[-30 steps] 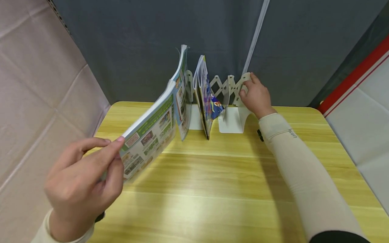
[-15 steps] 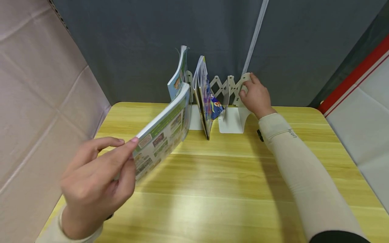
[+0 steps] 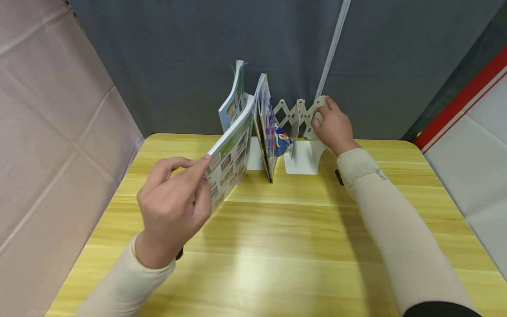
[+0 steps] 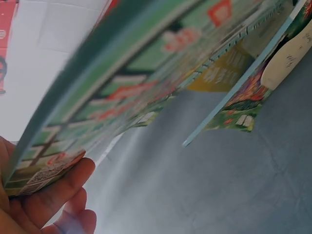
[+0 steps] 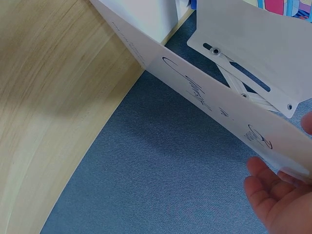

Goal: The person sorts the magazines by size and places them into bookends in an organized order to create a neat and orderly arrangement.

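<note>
Nearest, the left hand (image 3: 174, 207) pinches the near corner of a green-covered booklet (image 3: 229, 158) between thumb and fingertips; the wrist view shows fingers (image 4: 53, 187) under the cover. It looks like a thin, floppy paperback, light but prone to sag and fan open, its glossy cover likely slick, so a hold closer to the spine would seem steadier. It leans over the wooden table (image 3: 277, 246), its far end at the white expanding book rack (image 3: 297, 132). Farther right, the right hand (image 3: 334, 127) grips the rack's end plate (image 5: 219, 105), fingers curled round its top edge.
</note>
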